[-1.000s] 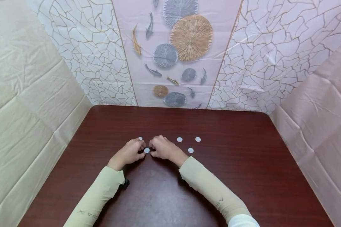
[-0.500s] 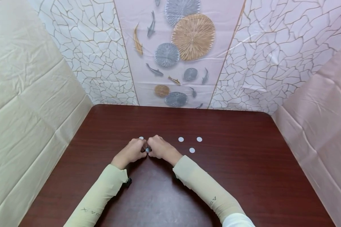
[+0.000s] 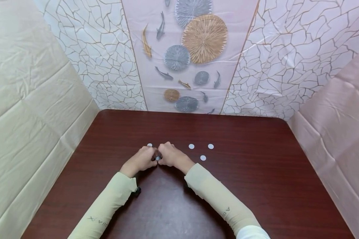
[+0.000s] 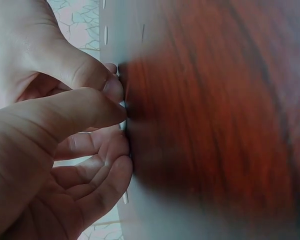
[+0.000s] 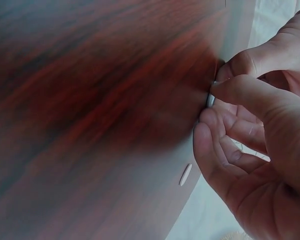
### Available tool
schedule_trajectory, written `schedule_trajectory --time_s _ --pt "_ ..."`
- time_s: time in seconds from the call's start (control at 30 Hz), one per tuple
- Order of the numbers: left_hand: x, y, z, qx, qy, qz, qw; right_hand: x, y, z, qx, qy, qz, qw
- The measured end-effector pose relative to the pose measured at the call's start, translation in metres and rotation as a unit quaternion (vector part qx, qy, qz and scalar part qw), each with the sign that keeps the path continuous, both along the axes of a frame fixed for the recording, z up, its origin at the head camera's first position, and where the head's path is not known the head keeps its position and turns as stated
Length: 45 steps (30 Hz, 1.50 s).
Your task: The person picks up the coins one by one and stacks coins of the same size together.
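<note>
Backdrop: a patterned cloth with fish and round motifs, standing behind the table.
Table: dark red-brown wood, glossy at the near side.
Sleeves: two pale sleeves, lettered, reaching in from the near edge.
Right hand: thumb and fingers bent, pinching the middle disc.
Left hand: likewise bent, its fingers and thumb on the same disc.
Middle disc: at the tabletop between both hands, partly hidden.
Other discs: one just beyond the left hand; three lying right of the right hand.
</note>
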<state>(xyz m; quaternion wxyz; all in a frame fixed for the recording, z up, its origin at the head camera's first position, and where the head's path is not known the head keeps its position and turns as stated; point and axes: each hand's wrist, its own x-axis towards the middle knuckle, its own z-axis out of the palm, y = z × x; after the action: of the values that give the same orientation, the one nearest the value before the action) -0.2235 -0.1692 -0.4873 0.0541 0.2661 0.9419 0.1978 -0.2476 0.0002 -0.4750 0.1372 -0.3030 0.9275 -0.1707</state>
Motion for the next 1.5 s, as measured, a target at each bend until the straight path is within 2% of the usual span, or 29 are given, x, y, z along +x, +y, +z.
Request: schedule_trajectory --time_s 0.1,0.3,0.63,1.03,1.23,1.5 --pt "0.001 0.003 0.000 0.010 -0.001 -0.007 0.9999 0.003 0.006 0.002 -0.007 -0.006 0.003 1.0000" --pt "0.006 0.010 -0.002 0.027 0.014 -0.031 0.9991 0.010 0.021 0.000 -0.037 0.009 0.027 0.9989" --pt "0.020 0.028 -0.005 0.034 0.038 -0.074 0.9959 0.026 0.047 -0.005 -0.068 0.027 0.053 0.9959" --pt "0.031 0.049 -0.003 0.022 0.027 -0.079 0.9963 0.042 0.073 -0.005 -0.087 0.020 0.043 0.9951" --pt "0.034 0.052 -0.004 0.023 0.022 -0.075 0.9967 0.039 0.088 0.001 -0.085 0.018 0.045 0.9952" --pt "0.035 0.053 -0.004 0.022 0.020 -0.072 0.9970 0.020 0.136 0.029 -0.044 0.070 0.049 0.9954"
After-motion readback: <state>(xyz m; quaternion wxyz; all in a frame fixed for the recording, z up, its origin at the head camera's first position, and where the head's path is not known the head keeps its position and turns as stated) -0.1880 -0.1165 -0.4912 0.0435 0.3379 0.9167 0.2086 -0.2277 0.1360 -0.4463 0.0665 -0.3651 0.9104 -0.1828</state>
